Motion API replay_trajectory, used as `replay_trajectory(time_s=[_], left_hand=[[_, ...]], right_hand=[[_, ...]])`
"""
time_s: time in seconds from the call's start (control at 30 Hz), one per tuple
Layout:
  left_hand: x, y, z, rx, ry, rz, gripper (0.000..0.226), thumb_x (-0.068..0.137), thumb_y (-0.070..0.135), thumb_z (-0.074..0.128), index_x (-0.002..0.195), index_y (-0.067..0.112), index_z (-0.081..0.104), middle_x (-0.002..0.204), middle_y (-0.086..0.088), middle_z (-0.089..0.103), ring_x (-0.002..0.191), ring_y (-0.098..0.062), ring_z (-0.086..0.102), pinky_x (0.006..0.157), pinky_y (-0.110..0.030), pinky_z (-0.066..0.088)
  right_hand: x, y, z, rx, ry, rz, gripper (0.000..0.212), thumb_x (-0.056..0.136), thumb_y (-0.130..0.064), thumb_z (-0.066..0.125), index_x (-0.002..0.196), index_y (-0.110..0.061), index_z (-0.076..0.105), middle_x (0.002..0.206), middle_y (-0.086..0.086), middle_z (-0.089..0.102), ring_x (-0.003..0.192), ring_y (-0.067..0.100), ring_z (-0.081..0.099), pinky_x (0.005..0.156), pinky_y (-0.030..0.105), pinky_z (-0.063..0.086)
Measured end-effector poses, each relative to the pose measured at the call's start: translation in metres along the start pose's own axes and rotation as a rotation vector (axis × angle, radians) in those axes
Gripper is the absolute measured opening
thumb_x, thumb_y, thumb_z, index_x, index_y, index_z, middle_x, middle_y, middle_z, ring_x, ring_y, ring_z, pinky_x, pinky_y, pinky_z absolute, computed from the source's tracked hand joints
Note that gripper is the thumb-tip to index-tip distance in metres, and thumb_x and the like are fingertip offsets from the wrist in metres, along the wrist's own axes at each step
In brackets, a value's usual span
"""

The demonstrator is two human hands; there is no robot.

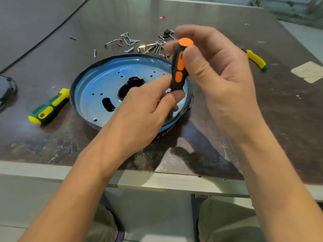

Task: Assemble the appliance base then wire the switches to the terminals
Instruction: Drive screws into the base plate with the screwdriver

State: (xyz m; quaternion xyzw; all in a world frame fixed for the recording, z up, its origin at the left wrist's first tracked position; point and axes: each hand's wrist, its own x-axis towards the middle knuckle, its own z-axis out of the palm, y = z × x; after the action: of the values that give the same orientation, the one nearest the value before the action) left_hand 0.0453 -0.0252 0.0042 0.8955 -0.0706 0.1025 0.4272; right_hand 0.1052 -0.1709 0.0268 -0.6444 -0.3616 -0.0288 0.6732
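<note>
Well, from my remote seat I watch both forearms reach in from the near edge of the worn brown metal table [262, 119]; the left hand [148, 105] lies low over the round blue metal base plate [97, 84], wrist angled up to the right, thumb and forefinger curled and pinching the bottom of the black-and-orange screwdriver [180, 67] where handle meets shaft; the right hand [218, 75] is raised above it, palm turned left, thumb pressed on the handle's upper side, fingers curled round the far side near the orange cap and blurred; the screwdriver stands almost upright, its tip hidden behind the left hand at the plate's near right rim; the plate sits flat at mid-table, black-rimmed, with a dark central opening; a green-and-yellow screwdriver [49, 107] lies just left of it; loose screws and wire clips [139, 44] lie scattered behind it; a yellow-handled tool [257, 59] lies well apart at right.
</note>
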Motion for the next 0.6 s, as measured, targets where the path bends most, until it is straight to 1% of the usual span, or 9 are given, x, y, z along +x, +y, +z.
replay_trajectory(time_s=[0.03,0.07,0.1,0.17,0.27,0.33,0.4,0.53,0.6], left_hand=[[0.000,0.000,0.000,0.001,0.001,-0.004,0.021,0.102,0.042,0.045,0.108,0.028,0.059,0.087,0.010,0.071,0.084,-0.007,0.068,0.076,-0.041,0.054],[0.000,0.000,0.000,0.002,0.004,-0.009,0.021,0.102,0.043,0.045,0.107,0.029,0.059,0.087,0.011,0.071,0.084,-0.005,0.068,0.077,-0.040,0.054],[0.000,0.000,0.000,0.002,0.004,-0.015,0.020,0.102,0.043,0.045,0.108,0.031,0.059,0.087,0.012,0.071,0.084,-0.003,0.067,0.077,-0.038,0.054],[0.000,0.000,0.000,0.003,-0.005,-0.018,0.020,0.103,0.043,0.045,0.113,0.033,0.059,0.088,0.012,0.071,0.085,-0.002,0.066,0.079,-0.036,0.053],[0.000,0.002,0.000,0.000,-0.004,-0.005,0.026,0.101,0.043,0.044,0.117,0.032,0.060,0.087,0.009,0.071,0.084,-0.006,0.067,0.079,-0.039,0.052],[-0.001,0.003,0.000,0.004,-0.003,0.002,0.026,0.100,0.047,0.044,0.114,0.032,0.061,0.086,0.006,0.071,0.082,-0.012,0.067,0.075,-0.043,0.051],[-0.001,0.003,0.000,0.004,-0.003,0.008,0.025,0.101,0.047,0.045,0.111,0.031,0.061,0.086,0.003,0.071,0.081,-0.016,0.067,0.073,-0.046,0.052],[0.000,0.001,0.000,0.005,0.001,0.011,0.020,0.101,0.044,0.044,0.105,0.033,0.059,0.083,0.004,0.068,0.077,-0.015,0.063,0.070,-0.041,0.049],[0.000,0.002,0.000,-0.001,-0.009,0.008,0.020,0.102,0.043,0.045,0.105,0.032,0.061,0.084,0.004,0.069,0.078,-0.014,0.064,0.071,-0.039,0.048]], right_hand=[[-0.001,-0.001,0.000,0.056,-0.021,0.004,0.026,0.101,-0.002,0.050,0.127,0.003,0.053,0.115,0.025,0.066,0.107,0.028,0.064,0.091,0.041,0.053],[-0.002,-0.002,0.001,0.094,-0.036,0.007,0.028,0.102,0.001,0.047,0.129,0.004,0.052,0.117,0.026,0.065,0.109,0.028,0.064,0.093,0.039,0.052],[-0.002,-0.004,0.001,0.101,-0.043,0.010,0.027,0.102,0.003,0.046,0.128,0.005,0.053,0.114,0.026,0.065,0.106,0.026,0.065,0.092,0.037,0.052],[-0.002,-0.005,0.000,0.064,-0.033,0.000,0.023,0.100,0.005,0.050,0.122,0.005,0.057,0.103,0.022,0.067,0.097,0.022,0.067,0.088,0.036,0.054],[0.001,-0.007,-0.001,0.025,0.020,-0.006,0.020,0.095,0.003,0.061,0.115,0.005,0.062,0.096,0.018,0.069,0.091,0.023,0.069,0.081,0.042,0.059],[0.002,-0.006,0.002,0.007,0.068,-0.007,0.020,0.091,0.001,0.067,0.111,0.005,0.065,0.096,0.019,0.071,0.086,0.022,0.069,0.075,0.038,0.057],[0.002,-0.005,0.006,0.002,0.122,-0.013,0.020,0.087,0.000,0.073,0.106,0.004,0.067,0.093,0.018,0.071,0.082,0.021,0.069,0.075,0.034,0.055],[0.002,-0.001,0.012,0.006,0.192,-0.029,0.018,0.083,-0.004,0.078,0.098,-0.002,0.068,0.085,0.006,0.072,0.078,0.015,0.068,0.072,0.037,0.057],[0.002,0.001,0.009,0.039,0.142,-0.018,0.017,0.087,-0.005,0.074,0.102,-0.001,0.066,0.086,0.010,0.070,0.080,0.017,0.066,0.072,0.037,0.054]])
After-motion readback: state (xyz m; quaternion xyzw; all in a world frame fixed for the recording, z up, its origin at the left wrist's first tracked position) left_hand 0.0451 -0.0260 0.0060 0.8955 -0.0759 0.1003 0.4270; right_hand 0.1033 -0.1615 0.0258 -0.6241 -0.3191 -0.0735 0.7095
